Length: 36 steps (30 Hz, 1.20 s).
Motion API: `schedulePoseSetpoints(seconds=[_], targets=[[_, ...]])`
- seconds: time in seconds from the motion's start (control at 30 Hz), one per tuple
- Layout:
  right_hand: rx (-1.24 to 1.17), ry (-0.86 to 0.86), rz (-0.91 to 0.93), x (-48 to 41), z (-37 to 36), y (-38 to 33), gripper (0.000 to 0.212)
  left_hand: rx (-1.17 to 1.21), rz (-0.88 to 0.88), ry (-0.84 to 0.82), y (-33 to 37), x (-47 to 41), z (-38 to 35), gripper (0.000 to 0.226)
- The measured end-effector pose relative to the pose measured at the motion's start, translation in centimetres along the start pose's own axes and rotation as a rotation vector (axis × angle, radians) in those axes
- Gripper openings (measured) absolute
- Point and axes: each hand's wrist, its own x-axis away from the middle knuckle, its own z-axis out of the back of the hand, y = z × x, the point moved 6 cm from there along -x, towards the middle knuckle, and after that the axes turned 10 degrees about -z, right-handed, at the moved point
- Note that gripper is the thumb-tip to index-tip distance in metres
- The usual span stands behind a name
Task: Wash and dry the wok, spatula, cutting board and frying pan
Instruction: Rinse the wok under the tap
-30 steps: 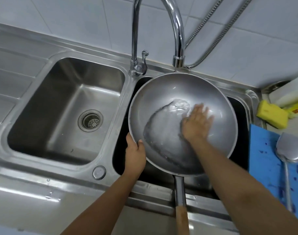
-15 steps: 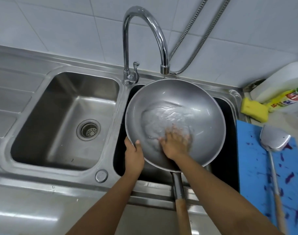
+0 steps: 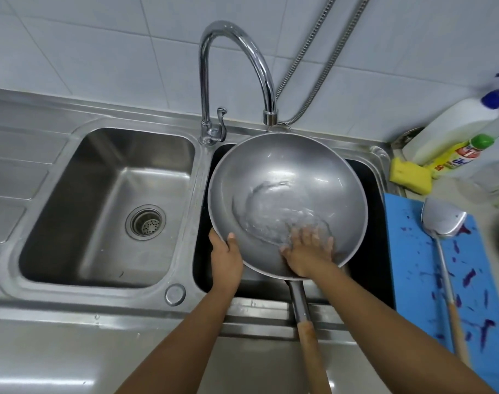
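Head | left hand (image 3: 225, 260) grips wok (image 3: 288, 172) rim | right hand (image 3: 308, 253) fingers spread, slid to bowl's near side

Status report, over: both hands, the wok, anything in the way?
Left hand grips wok rim. Right hand flat inside, fingers spread in water. Wok over right basin, under tap. Spatula, cutting board aside at right.

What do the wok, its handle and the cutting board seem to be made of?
The wok looks like steel or aluminium: dull grey, soft reflections. Its handle: metal stem, then probably wood, matte tan. The cutting board: probably plastic, flat bright blue, purple stains.
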Motion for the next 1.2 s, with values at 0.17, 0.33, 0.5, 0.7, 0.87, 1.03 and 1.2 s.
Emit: schedulePoseSetpoints(seconds=[0.17,0.33,0.5,0.7,0.87,1.03,1.2], targets=[[-0.149,-0.170,0.338,5.2,-1.1,-5.5,0.060,-0.009,0.003,0.008,-0.1,-0.1,-0.1,0.045],[0.073,0.053,0.109,4.1,0.5,3.2,0.062,-0.005,0.008,0.002,-0.1,0.0,-0.2,0.045],[-0.008,0.175,-0.074,6.8,0.1,3.3,0.064,-0.010,0.006,-0.008,0.0,0.0,-0.2,0.044],[-0.237,0.175,0.196,10.9,-1.6,0.9,0.077,0.000,-0.017,-0.011,0.3,0.2,0.0,0.042],[-0.256,0.234,-0.017,10.0,-1.8,4.7,0.068,-0.010,-0.035,-0.017,0.4,0.3,0.0,0.042],[-0.693,0.245,0.101,13.6,-4.1,1.1,0.073,0.014,-0.022,-0.026,0.3,0.2,0.0,0.043],[-1.657,0.152,-0.333,11.0,-4.1,6.4,0.087,0.010,0.018,-0.030,0.4,-2.2,1.3,0.041]])
